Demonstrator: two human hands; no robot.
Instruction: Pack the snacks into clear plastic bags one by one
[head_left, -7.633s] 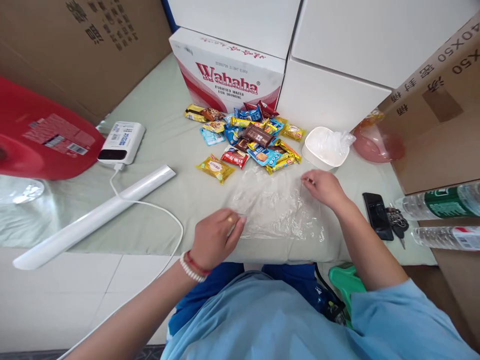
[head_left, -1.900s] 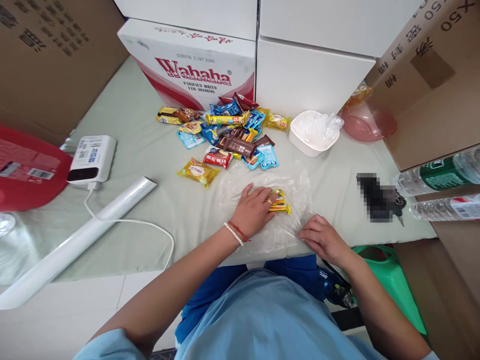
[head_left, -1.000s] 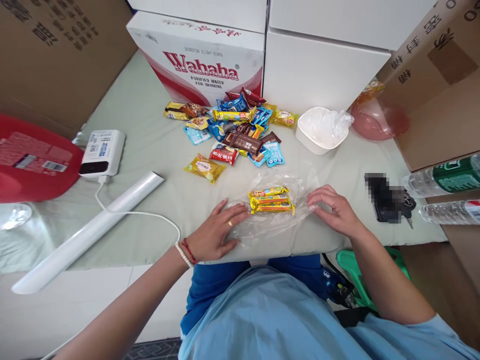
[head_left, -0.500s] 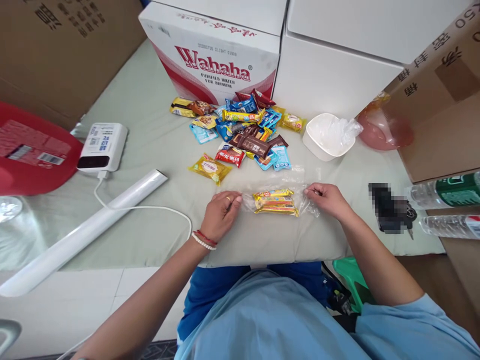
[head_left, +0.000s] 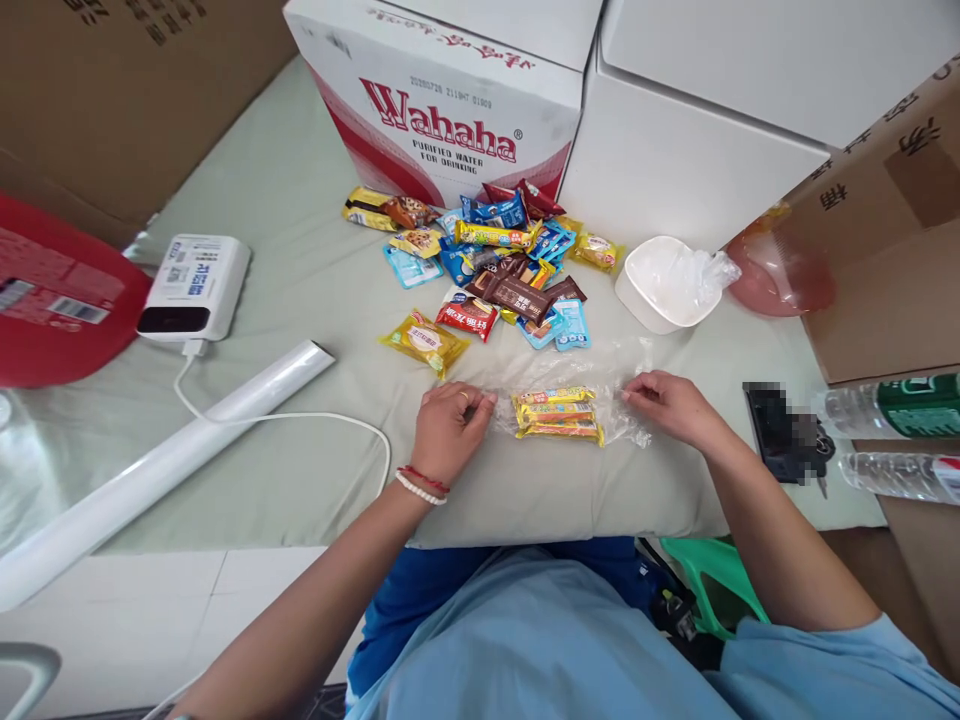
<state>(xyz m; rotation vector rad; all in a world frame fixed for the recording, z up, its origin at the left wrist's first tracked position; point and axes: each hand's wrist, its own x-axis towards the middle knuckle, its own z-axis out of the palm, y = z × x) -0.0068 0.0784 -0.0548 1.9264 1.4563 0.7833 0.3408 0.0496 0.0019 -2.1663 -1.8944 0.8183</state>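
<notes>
A clear plastic bag point(head_left: 621, 422) lies flat on the cloth-covered table in front of me. Inside it, several yellow-wrapped snack bars point(head_left: 556, 412) rest side by side. My left hand point(head_left: 453, 425) pinches the bag's left edge between thumb and fingers. At the opposite edge, my right hand point(head_left: 667, 405) is closed on the plastic with its fingertips. Just behind the bag is a loose pile of wrapped snacks point(head_left: 517, 296), in brown, blue, red and yellow packets. A yellow packet point(head_left: 425, 343) lies at the near left of this pile.
A white bowl point(head_left: 652, 290) holding crumpled plastic stands right of the pile, with a pink bowl point(head_left: 780, 275) beyond. Behind is a Wahaha carton point(head_left: 450, 120). Leftward lie a white device point(head_left: 196, 285) with a cable and a long tube point(head_left: 225, 420). Bottles point(head_left: 900, 475) lie far right.
The yellow bars now lie more spread out inside the bag. Both hands stay at the bag's two edges. The whole view has shifted slightly.
</notes>
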